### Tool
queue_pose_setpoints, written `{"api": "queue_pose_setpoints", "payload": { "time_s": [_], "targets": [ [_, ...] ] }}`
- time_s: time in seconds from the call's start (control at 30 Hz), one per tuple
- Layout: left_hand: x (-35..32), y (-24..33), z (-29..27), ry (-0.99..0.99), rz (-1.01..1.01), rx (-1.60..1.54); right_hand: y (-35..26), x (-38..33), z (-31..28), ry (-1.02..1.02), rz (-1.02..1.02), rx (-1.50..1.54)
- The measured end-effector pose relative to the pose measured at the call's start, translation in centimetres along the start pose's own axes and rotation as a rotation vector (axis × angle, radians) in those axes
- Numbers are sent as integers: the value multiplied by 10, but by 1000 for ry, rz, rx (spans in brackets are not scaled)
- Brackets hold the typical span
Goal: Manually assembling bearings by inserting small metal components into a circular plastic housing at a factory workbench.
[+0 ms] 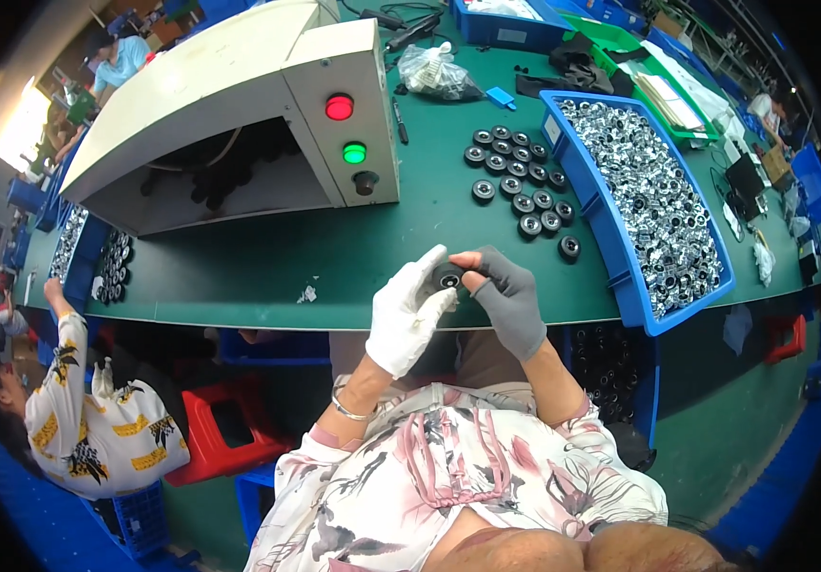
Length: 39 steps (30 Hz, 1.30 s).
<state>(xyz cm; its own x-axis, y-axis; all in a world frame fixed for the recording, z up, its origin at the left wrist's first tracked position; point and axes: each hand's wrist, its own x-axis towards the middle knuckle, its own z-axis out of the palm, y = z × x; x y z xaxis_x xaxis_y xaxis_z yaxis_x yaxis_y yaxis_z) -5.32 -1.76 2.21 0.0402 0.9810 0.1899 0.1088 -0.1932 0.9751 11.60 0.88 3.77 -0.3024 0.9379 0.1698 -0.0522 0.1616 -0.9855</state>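
My left hand (405,315), in a white glove, is closed around one side of a small black wheel (448,277) with a shiny metal centre. My right hand (507,300), in a grey glove with bare thumb and fingertip, grips the wheel's other side. Both hands hold it just over the table's front edge. Beyond them, several similar black wheels (522,202) lie in loose rows on the green tabletop (334,262). To their right stands a long blue bin (617,250) full of shiny metal parts (648,191).
A cream machine (334,67) with red and green lights and a dark opening stands at left. Behind lie a plastic bag (434,71), a black pen (400,122) and a blue tag (501,97). A co-worker (96,419) sits at left beside a red stool (229,429).
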Motion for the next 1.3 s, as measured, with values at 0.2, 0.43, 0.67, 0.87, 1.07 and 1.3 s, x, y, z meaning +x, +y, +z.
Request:
{"api": "queue_pose_setpoints", "payload": {
  "time_s": [0.2, 0.43, 0.67, 0.87, 1.07, 1.3],
  "targets": [
    [-10, -1, 4, 122, -158, -473, -1, 3, 1, -23, 163, 242],
    [-10, 5, -9, 52, -178, -560, 1, 8, 0, -175, -107, 12],
    [-11, -3, -7, 21, -316, -989, -2, 20, 1, -186, -180, -157],
    [-6, 8, -3, 59, -318, -956, -4, 28, 4, -102, -352, -357],
    [7, -1, -10, 15, -246, -322, -9, 35, 1, -66, -598, -865],
    [3, -12, -5, -70, -386, -919, -14, 28, 5, -37, -471, -596]
  ]
}}
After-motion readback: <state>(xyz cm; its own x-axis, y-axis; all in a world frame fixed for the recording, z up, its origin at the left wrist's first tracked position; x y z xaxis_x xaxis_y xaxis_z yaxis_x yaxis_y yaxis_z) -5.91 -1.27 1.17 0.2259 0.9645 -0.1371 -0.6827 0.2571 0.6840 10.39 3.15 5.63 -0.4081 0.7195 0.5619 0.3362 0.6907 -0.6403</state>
